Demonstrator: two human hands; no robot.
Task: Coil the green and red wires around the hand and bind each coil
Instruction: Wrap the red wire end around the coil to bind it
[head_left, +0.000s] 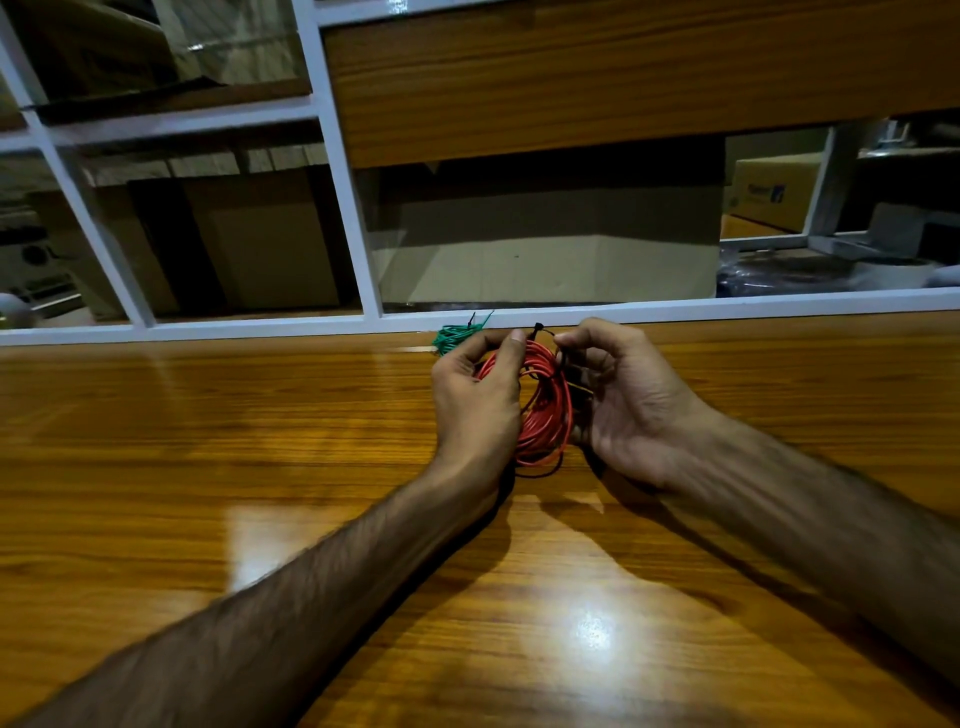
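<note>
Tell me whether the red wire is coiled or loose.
Coiled: the red wire forms a bundle of loops held between the left hand and right hand. Whether it is bound, cannot tell.

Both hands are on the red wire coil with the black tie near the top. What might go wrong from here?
1. The red wire coil is gripped by the left hand on one side only; its lower loops hang loose and may spring apart.
2. The thin black tie, pinched by the right hand, could slip free before it is cinched.
3. The small green wire coil lies just behind the left hand on the glossy wooden table and might be knocked.
</note>
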